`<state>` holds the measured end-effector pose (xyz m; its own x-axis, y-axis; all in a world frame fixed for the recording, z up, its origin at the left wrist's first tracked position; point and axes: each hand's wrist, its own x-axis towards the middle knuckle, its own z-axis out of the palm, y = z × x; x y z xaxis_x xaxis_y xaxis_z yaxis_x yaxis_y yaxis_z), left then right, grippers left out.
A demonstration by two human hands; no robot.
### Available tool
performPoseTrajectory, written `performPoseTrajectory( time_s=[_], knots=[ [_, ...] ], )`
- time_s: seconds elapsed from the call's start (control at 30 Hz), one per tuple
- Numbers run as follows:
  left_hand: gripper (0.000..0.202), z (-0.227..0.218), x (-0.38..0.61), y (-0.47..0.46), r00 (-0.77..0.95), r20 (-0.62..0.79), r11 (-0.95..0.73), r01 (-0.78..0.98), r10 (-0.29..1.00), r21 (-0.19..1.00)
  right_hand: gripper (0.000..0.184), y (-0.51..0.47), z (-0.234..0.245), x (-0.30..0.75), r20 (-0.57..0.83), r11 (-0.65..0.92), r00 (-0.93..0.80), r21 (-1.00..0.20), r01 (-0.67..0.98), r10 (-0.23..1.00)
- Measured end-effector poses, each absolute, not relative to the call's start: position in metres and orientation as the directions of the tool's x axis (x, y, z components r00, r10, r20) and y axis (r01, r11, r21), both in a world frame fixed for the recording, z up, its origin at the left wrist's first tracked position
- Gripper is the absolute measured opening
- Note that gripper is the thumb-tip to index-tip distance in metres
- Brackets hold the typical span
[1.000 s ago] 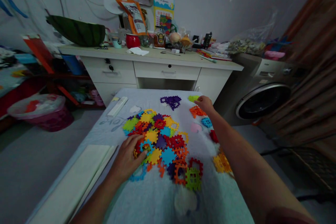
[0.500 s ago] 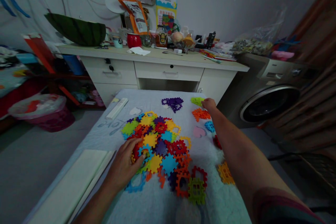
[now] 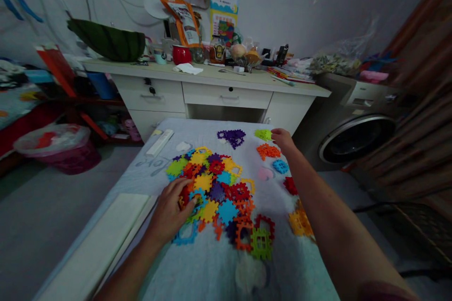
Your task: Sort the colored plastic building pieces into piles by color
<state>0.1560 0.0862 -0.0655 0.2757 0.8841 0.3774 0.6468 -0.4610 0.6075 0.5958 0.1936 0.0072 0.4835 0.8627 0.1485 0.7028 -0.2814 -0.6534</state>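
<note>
While my left hand (image 3: 172,204) cups the pile (image 3: 216,190), half-open, I cannot tell if my right hand (image 3: 281,138) grips green pieces (image 3: 263,134); probably light, stiff, best edge-pinched.

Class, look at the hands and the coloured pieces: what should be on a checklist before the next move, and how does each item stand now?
1. Right hand at the lime-green pieces: ok, fingertips at their edge.
2. Right hand's grip on a piece: cannot tell, its fingertips are too small to read.
3. Left hand at the mixed pile: ok, thumb and fingers spread.
4. Purple pieces apart from the lime-green ones: ok, cloth shows between.
5. Mixed pile all one colour: not ok, several colours overlap.
</note>
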Motion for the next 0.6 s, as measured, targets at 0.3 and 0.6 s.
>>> performPoseTrajectory(
  time_s=[0.3, 0.6],
  knots=[
    [0.044, -0.065, 0.156, 0.084, 0.266, 0.365, -0.445, 0.660, 0.892, 0.605, 0.021, 0.132, -0.004, 0.485, 0.043, 0.039, -0.014, -0.691, 0.722, 0.999],
    [0.043, -0.067, 0.157, 0.084, 0.313, 0.346, -0.465, 0.646, 0.885, 0.605, 0.041, 0.113, -0.040, 0.442, 0.093, 0.193, -0.170, -0.493, 0.848, 0.981]
  ],
)
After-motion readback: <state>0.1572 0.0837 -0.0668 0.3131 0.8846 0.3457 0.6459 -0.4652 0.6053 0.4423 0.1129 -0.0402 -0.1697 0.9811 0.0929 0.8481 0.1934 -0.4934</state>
